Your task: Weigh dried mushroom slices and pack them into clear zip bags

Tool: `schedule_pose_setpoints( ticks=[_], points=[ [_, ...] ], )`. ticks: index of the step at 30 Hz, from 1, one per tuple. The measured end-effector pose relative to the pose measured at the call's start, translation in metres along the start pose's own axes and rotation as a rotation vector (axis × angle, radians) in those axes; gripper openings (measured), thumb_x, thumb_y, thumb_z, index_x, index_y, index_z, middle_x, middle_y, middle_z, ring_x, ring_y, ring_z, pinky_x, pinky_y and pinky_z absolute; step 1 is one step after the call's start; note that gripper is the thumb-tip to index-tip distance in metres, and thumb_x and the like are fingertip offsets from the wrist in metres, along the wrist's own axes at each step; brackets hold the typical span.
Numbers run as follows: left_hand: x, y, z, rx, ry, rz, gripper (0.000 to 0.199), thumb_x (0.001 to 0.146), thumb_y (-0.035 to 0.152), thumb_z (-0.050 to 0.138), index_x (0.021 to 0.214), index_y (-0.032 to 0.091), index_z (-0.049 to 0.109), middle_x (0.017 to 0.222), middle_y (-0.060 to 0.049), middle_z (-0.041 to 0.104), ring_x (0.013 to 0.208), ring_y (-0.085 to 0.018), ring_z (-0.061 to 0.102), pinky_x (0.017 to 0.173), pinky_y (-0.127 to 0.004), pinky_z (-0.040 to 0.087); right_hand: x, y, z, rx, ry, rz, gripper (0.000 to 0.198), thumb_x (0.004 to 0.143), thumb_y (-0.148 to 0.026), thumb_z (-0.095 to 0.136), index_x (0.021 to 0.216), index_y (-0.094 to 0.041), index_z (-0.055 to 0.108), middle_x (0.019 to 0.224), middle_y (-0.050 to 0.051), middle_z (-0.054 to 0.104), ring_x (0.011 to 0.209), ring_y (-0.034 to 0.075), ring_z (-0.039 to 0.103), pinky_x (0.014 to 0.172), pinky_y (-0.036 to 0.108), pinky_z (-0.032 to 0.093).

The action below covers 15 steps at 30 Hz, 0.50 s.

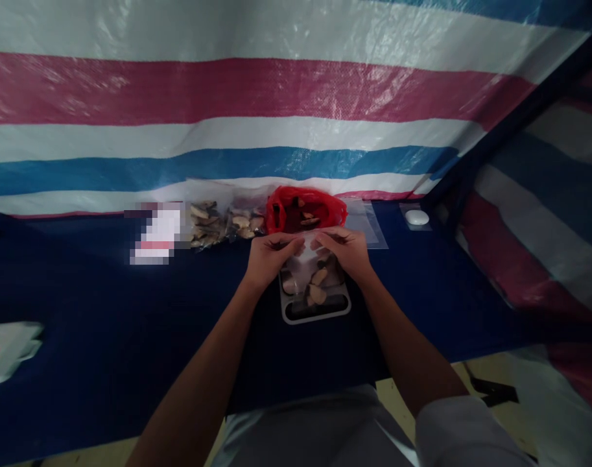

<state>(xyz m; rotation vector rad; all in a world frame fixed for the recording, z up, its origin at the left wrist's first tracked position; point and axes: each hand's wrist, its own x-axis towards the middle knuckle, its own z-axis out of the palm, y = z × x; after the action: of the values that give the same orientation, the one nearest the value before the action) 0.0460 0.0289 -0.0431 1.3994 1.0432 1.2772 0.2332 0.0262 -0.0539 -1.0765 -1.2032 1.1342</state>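
Between my hands is a clear plastic bag [303, 275] with several brown-and-cream dried slices, perhaps mushroom, in its lower part. My left hand [272, 258] pinches the bag's top edge on the left. On the right, my right hand [347, 251] grips the same edge between thumb and fingers. Beneath the bag lies a white kitchen scale [292, 319] with a dark front panel, its plate mostly covered. Just beyond my hands stands an open red plastic bag [338, 211] with more slices inside.
Two filled clear bags, a left one [205, 227] and a right one [247, 224], lie left of the red bag. Flat clear bags [373, 227] and a white oval object [416, 218] lie right. A white device [8, 350] sits far left. Striped sheeting [227, 91] walls the blue table [154, 324].
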Motion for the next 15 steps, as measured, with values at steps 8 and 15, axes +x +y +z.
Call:
schedule_pose_setpoints(
  ticks=[8, 15],
  points=[
    [-0.0008, 0.0029, -0.0018, -0.002, 0.009, 0.022, 0.018, 0.077, 0.035, 0.080, 0.067, 0.020, 0.080, 0.067, -0.004, 0.077, 0.061, -0.016, 0.067, 0.062, -0.028, 0.056, 0.0001, 0.0003, -0.0019, -0.016, 0.019, -0.013, 0.036, 0.073, -0.057, 0.083, 0.082, -0.023, 0.076, 0.072, 0.001, 0.076, 0.063, 0.016, 0.071, 0.056, 0.029, 0.063],
    [-0.0016, 0.0019, 0.0009, 0.021, -0.012, 0.049, 0.015, 0.078, 0.034, 0.080, 0.072, 0.021, 0.082, 0.069, -0.004, 0.078, 0.063, -0.016, 0.068, 0.066, -0.028, 0.057, -0.0008, 0.0041, -0.0007, -0.039, -0.049, 0.010, 0.033, 0.075, -0.055, 0.082, 0.080, -0.023, 0.078, 0.071, 0.000, 0.074, 0.061, 0.014, 0.068, 0.054, 0.027, 0.062]
  ],
)
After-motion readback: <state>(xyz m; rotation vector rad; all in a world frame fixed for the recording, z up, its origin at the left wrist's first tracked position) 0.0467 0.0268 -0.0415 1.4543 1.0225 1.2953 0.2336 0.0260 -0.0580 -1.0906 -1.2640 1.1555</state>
